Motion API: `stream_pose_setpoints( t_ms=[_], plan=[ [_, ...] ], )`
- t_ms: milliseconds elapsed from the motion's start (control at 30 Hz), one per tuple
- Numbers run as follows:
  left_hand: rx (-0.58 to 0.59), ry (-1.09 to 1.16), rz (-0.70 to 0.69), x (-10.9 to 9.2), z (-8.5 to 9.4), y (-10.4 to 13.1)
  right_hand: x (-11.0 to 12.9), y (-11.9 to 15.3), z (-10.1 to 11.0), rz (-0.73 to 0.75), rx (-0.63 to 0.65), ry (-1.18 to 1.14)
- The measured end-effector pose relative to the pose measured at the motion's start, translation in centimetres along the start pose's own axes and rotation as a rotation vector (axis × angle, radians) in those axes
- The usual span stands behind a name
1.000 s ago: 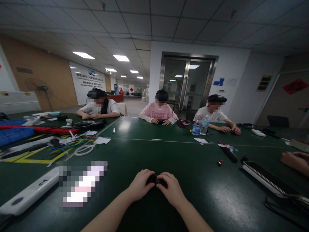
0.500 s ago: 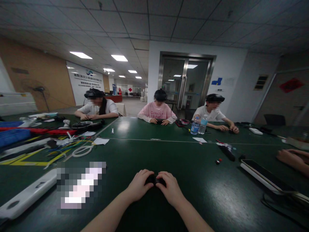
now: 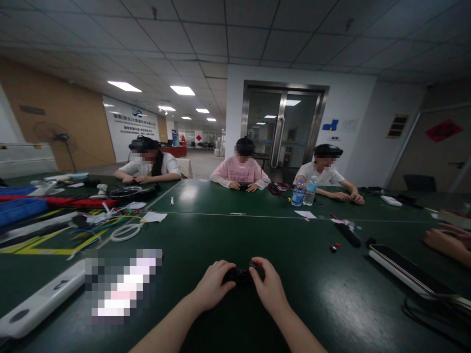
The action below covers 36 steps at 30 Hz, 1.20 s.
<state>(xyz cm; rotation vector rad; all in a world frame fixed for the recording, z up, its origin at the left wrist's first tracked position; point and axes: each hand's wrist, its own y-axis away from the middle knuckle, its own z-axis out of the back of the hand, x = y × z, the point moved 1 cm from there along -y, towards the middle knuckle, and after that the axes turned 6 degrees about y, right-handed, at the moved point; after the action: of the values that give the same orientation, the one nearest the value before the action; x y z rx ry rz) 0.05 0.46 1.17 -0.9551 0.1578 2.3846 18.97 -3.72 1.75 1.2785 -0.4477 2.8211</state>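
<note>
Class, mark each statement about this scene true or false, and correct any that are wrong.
1. The left hand holds a black object. True.
2. The right hand is nearer the bottles than the black object. False: the right hand is right beside the black object.
3. Two plastic bottles stand on the green table. True.
4. The diamond decoration at far right is green. False: the diamond decoration is red.

Lighting dim. Lit ceiling panels (image 3: 183, 90) at upper left supply light; glare whitens patches of the green desk (image 3: 184, 245). Wide-angle distortion stretches the edges. The handheld black object (image 3: 242, 276) shows little detail. Pixelation masks several areas.
</note>
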Motion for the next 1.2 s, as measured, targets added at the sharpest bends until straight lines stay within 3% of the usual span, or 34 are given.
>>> stream_pose_setpoints(
  t_ms=[600, 867, 1200],
  plan=[
    [0.009, 0.017, 0.03, -0.7, 0.4, 0.2, -1.4, -0.5, 0.1, -0.009, -0.214, -0.058],
    [0.035, 0.012, 0.075, -1.6, 0.9, 0.5, -1.6, -0.6, 0.0, -0.004, -0.214, -0.061],
    [0.021, 0.015, 0.043, -0.6, 0.4, 0.3, -1.4, -0.6, -0.4, -0.018, -0.102, -0.029]
  ],
)
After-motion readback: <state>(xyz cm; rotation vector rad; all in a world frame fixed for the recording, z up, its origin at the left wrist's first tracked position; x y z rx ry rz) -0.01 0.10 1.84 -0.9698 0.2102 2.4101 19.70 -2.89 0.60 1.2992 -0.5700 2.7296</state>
